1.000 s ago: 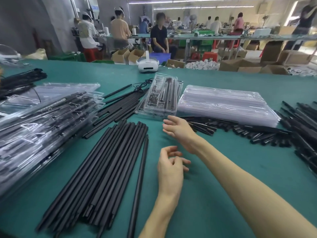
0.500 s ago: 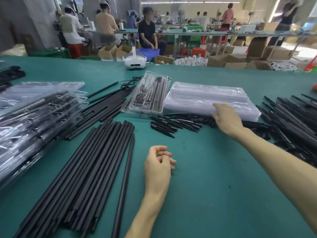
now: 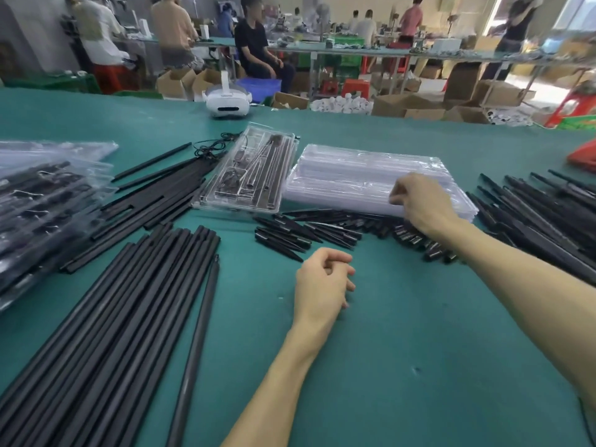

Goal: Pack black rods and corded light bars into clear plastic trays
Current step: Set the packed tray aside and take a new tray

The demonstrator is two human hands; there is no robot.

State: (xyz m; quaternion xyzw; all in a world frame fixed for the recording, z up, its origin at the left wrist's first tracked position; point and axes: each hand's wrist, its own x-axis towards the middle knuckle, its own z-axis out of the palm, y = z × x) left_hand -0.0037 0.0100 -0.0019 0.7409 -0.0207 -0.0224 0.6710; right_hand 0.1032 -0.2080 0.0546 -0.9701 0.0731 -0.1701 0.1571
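1. Head view, your hands: your left grip [image 3: 322, 279] rests on the green table [image 3: 403, 366], just near of centre. Its fingers are loosely curled and hold nothing.
2. Your right grip [image 3: 419, 204] reaches forward onto the near edge of the stack of empty clear trays [image 3: 361, 175]. Its fingers are bent down over the top tray. They are blurred, so you cannot tell whether they pinch a tray or only touch it.
3. Head view, task parts: a packed tray [image 3: 248, 175] lies just left of the empty stack, tilted, with dark rods and a coiled cord inside.
4. The corded light bars [image 3: 154, 201] lie left of that tray, their black cords [image 3: 209, 146] bunched at the far end.
5. The long black rods [image 3: 122, 324] lie side by side at the near left and run toward you.
6. The short tapered black pieces [image 3: 306, 230] are strewn along the near edge of the empty stack, between your two hands.
7. More black rods [image 3: 532, 214] are piled at the right.
8. A heap of filled trays [image 3: 42, 204] sits at the far left.
9. A white headset [image 3: 227, 101] stands at the table's far edge.
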